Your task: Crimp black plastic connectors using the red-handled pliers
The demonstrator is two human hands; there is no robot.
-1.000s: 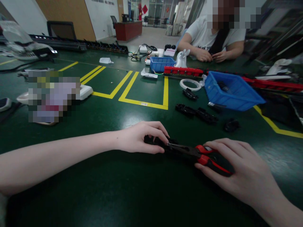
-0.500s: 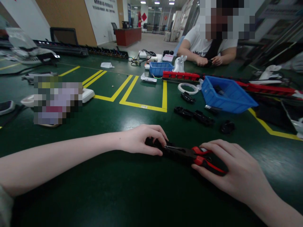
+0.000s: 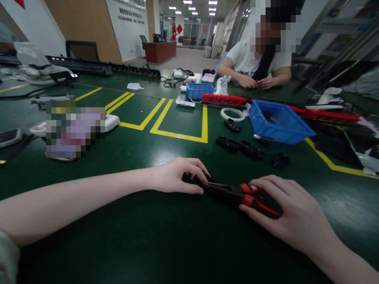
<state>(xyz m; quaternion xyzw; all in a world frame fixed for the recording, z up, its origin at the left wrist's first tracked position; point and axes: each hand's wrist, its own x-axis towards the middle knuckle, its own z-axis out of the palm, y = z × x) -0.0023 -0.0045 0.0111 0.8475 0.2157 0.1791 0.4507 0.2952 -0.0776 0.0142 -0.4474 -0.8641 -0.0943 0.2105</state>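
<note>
My right hand (image 3: 291, 211) is closed around the red and black handles of a pair of needle-nose pliers (image 3: 237, 194). The long jaws point left, and their tips lie at the fingertips of my left hand (image 3: 182, 175). Beneath those fingers sits a black plastic part (image 3: 189, 178), gripped between thumb and fingers against the dark green table (image 3: 166, 244). Most of the part is covered by my fingers and the pliers. Whatever small piece the jaw tips may hold is too small to make out.
Several black plastic parts (image 3: 251, 150) lie beyond my hands, near a blue bin (image 3: 281, 122) and a roll of white tape (image 3: 233, 114). A red strip (image 3: 225, 99) runs behind them. A blurred phone-like object (image 3: 74, 134) lies at left. Across the table sits a person (image 3: 254, 65).
The camera view has tilted and shifted slightly, so the background sits a little lower and further left. Both hands, the pliers and the black part keep nearly the same positions.
</note>
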